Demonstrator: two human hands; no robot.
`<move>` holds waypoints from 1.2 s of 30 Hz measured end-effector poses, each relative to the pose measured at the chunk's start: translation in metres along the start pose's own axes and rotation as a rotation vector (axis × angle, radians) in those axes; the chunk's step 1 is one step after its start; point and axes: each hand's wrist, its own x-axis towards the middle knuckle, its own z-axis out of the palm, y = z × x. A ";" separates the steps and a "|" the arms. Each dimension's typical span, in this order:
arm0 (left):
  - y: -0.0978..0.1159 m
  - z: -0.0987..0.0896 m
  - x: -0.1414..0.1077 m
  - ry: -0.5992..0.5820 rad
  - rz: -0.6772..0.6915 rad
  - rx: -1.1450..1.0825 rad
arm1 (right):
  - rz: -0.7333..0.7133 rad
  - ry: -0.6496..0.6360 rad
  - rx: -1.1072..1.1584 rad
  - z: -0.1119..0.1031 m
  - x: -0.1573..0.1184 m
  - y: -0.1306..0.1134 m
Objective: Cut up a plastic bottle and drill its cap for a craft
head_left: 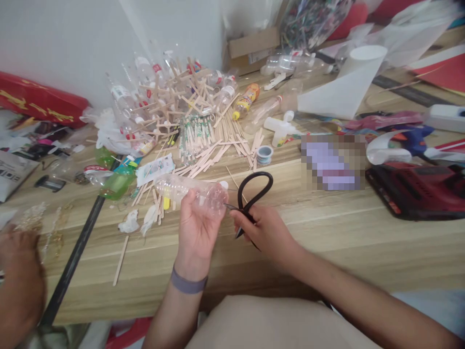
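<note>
My left hand (198,232) is closed around a clear plastic bottle (172,188), which lies nearly level above the table with one end towards my right hand. In my right hand (271,235) is a pair of black-handled scissors (268,180), gripped near the pivot with one loop sticking up. A thin dark point of the scissors reaches the bottle's right end; whether it pierces the plastic I cannot tell. Another blade points down and left. Behind the hands stands a spool of pale blue thread or wire (264,155).
Wooden craft sticks (203,160) and clear bottles (121,97) crowd the table's back. Green bottles (118,184) lie left, past which another person's hand (18,252) rests. A red and black tool (417,191) sits right, below a white paper cone (348,85). One stick (121,261) lies near the front.
</note>
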 end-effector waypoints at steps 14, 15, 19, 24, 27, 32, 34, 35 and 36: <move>-0.001 -0.002 -0.002 -0.103 0.005 -0.031 | -0.308 0.225 -0.465 -0.019 0.000 -0.004; -0.001 -0.002 -0.002 -0.107 0.005 -0.029 | -0.391 0.271 -0.571 -0.019 0.001 -0.003; -0.001 -0.001 -0.004 -0.088 0.010 -0.049 | -0.288 0.218 -0.435 -0.015 0.001 -0.003; -0.003 -0.002 -0.004 -0.109 0.050 -0.075 | -0.049 0.043 -0.066 -0.002 -0.004 -0.010; -0.004 -0.004 -0.004 -0.125 0.076 -0.059 | 0.186 -0.098 0.343 0.003 -0.006 -0.016; 0.000 -0.006 -0.004 -0.145 0.051 -0.041 | 0.384 -0.307 0.733 -0.001 -0.006 -0.022; 0.001 -0.007 -0.004 -0.143 0.028 -0.039 | 0.296 -0.257 0.537 -0.005 -0.005 -0.019; 0.001 -0.008 -0.004 -0.140 0.020 -0.036 | 0.195 -0.164 0.351 -0.007 -0.004 -0.017; 0.001 -0.009 -0.003 -0.133 0.014 -0.033 | 0.070 -0.046 0.132 -0.009 -0.004 -0.014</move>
